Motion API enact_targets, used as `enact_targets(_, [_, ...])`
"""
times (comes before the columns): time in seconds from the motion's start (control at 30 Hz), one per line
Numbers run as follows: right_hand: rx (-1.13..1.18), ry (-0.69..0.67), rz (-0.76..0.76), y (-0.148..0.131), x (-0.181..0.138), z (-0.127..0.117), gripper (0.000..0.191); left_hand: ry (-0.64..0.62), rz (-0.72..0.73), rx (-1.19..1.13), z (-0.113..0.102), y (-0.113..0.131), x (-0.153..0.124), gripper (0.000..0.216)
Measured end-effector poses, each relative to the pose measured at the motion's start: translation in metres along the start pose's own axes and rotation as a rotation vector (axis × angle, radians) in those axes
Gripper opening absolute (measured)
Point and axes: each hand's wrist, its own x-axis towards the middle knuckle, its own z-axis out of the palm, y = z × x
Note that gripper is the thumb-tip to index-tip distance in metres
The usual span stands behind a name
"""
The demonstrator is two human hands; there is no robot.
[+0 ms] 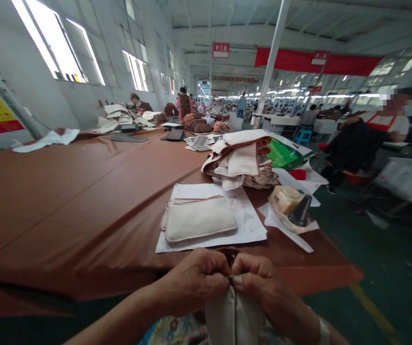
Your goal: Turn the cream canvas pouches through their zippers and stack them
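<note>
Close in front of my body, at the table's near edge, both hands pinch the top of a cream leather piece [232, 318] with a seam down its middle. The fingertips of my left hand [204, 278] and my right hand [261, 282] almost meet there, closed on its brown-edged upper end. The piece hangs below them over a patterned garment. Just beyond my hands, a flat stack of cream pieces [202, 219] lies on a white sheet [251, 232]. What the fingertips cover is hidden.
A brown-covered table [83, 191] spreads left and forward. Behind the sheet rises a pile of cream pieces [243, 160], beside a green bag [287, 153]. Near the right corner stand a yellowish tub [284, 197] and a black cone [301, 211]. A person [382, 124] is at the right.
</note>
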Motion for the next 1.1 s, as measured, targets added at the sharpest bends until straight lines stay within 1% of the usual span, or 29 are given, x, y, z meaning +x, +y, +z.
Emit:
enact_targets(0.13, [0.017,0.018,0.005,-0.001,0.001,-0.002,0.022,-0.051,-0.046,-0.141,-0.007,-0.006,0.006,0.011])
enact_targets(0.27, [-0.030,0.051,0.006,-0.005,0.004,-0.001,0.019,-0.057,-0.061,-0.201,-0.011,-0.013,0.012,0.026])
enact_targets(0.37, [-0.010,0.069,0.028,-0.008,0.007,0.000,0.017,-0.088,-0.081,-0.256,-0.009,-0.013,0.016,0.034])
enact_targets(0.43, [0.029,0.077,0.028,-0.007,0.008,-0.001,0.016,-0.091,-0.084,-0.353,-0.007,-0.012,0.018,0.034])
enact_targets(0.53, [0.074,0.100,0.015,-0.004,0.009,-0.003,0.016,-0.034,-0.092,-0.498,-0.002,-0.012,0.020,0.028])
enact_targets(0.6, [0.064,0.117,0.016,-0.002,0.009,-0.004,0.020,0.009,-0.091,-0.510,0.001,-0.013,0.020,0.020])
enact_targets(0.67, [-0.024,0.147,0.001,0.000,0.008,-0.005,0.023,0.038,-0.072,-0.391,0.004,-0.014,0.018,0.012])
enact_targets(0.73, [-0.156,0.177,-0.042,0.002,0.007,-0.006,0.023,0.067,-0.042,-0.188,0.006,-0.014,0.016,0.008])
enact_targets(0.8, [-0.279,0.205,-0.095,0.003,0.006,-0.007,0.019,0.109,0.006,0.021,0.008,-0.012,0.014,0.011])
enact_targets(0.87, [-0.355,0.216,-0.123,0.004,0.004,-0.009,0.016,0.144,0.064,0.178,0.009,-0.009,0.012,0.014])
enact_targets(0.97, [-0.410,0.223,-0.130,0.005,0.002,-0.011,0.014,0.151,0.133,0.335,0.009,-0.003,0.011,0.017])
enact_targets(1.1, [-0.447,0.255,-0.109,0.003,0.001,-0.012,0.012,0.115,0.158,0.471,0.007,0.000,0.010,0.025])
